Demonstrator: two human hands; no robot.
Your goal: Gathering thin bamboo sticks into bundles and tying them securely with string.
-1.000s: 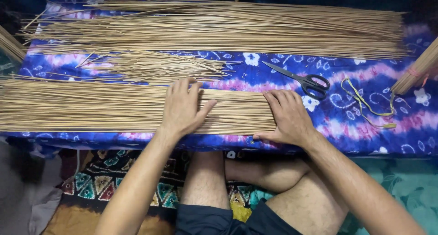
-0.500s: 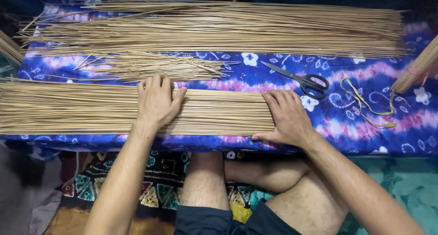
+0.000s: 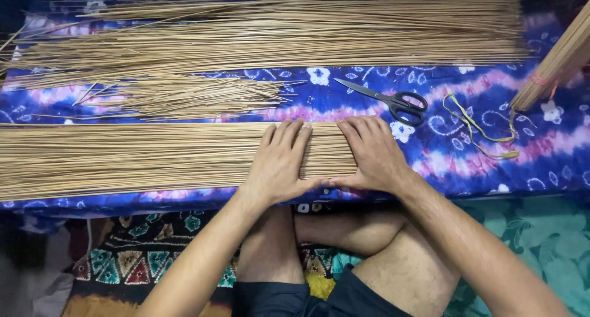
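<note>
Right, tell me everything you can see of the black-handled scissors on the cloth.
The black-handled scissors lie flat on the blue and purple tie-dye cloth, blades shut. The grey metal blades point up and left; the two black loop handles sit at the lower right. They rest on bare cloth between the far pile of thin tan sticks and the near flat row of sticks, just beyond the right hand, which does not touch them. A yellow-green cord lies to their right, apart.

Blue-purple floral cloth [image 3: 467,163] over low surface; patterned mat [image 3: 141,255]; teal floor covering [image 3: 541,237].
</note>
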